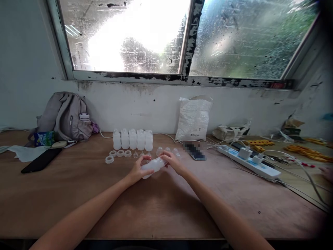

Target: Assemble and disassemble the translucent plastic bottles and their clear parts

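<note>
A whitish translucent bottle [152, 167] lies tilted between my hands, its top toward the right. My left hand [139, 171] is wrapped round its lower body. The fingers of my right hand [170, 161] close on its top end. Behind them several similar bottles [133, 139] stand upright in a row. White rings [120, 153] lie on the table in front of the row, one ring [109, 159] nearer to me. Clear teats [135, 153] sit beside the rings, and small clear domed pieces [175, 151] are just behind my right hand.
On the brown table [78, 194] are a black phone [41, 160] and a grey backpack [62, 116] at left. A white packet [194, 119] leans on the wall, near another phone [194, 151]. A power strip [249, 163] with cables lies right. Another person's hand [326, 173] shows at the far right.
</note>
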`<state>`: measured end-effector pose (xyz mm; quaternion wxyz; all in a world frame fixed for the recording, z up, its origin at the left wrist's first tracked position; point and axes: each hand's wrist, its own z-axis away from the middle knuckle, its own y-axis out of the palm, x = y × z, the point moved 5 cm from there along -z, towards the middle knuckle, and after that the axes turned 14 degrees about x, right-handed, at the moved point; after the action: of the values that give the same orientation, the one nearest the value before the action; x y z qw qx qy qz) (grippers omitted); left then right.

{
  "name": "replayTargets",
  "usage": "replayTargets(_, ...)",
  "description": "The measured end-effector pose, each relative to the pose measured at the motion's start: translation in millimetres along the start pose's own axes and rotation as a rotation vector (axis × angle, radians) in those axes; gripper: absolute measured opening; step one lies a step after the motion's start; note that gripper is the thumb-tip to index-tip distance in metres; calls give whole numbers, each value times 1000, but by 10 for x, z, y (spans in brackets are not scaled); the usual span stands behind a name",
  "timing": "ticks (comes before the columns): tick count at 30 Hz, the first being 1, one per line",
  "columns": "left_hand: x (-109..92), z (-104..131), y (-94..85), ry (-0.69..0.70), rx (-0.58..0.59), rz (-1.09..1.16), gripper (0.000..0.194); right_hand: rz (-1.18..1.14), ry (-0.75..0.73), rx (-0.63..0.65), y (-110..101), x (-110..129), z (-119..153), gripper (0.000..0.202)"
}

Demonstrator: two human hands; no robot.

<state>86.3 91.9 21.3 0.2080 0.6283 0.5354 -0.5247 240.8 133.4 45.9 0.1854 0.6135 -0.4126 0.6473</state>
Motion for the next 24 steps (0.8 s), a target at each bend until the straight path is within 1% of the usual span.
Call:
replayTargets(2, -41, 17, -24, 14, -40, -20, 38, -166, 123, 133, 39, -121, 18, 16)
replayTargets(3, -59, 21, -21, 15, -38, -20, 34, -235, 151, 178, 54, -143, 36, 17)
replayTargets(5, -88, 24, -7, 17, -29, -13, 30, -358, 163, 227, 74, -136, 74, 16)
replayTargets(7, -111, 27, -12, 23, -67, 0, 24, -442, 146, 241, 91, -96, 102, 13)
replayTargets(9, -118, 39, -49, 16, -168, 26, 18, -497, 126, 229, 118, -66, 117, 10)
replayTargets(11, -117, 58, -88, 4, -275, 58, 15, -554, 118, 183, 153, -70, 123, 10)
replayTargets(13, -123, 72, -98, 0, -324, 68, 14, -599, 117, 125, 197, -97, 124, 12)
replayTargets(16, -124, 88, -76, -33, -333, 63, 15, -643, 104, 70, 267, -131, 124, 15)
replayTargets(20, -104, 113, -36, -89, -332, 111, 17, -690, 34, -6, 287, -109, 138, 12)
replayTargets(22, -104, 118, -16, -98, -326, 144, 16, -709, 32, 18, 295, -86, 149, 13)
replayTargets(24, -116, 118, 4, -103, -317, 162, 15, -726, 55, 69, 301, -68, 161, 17)
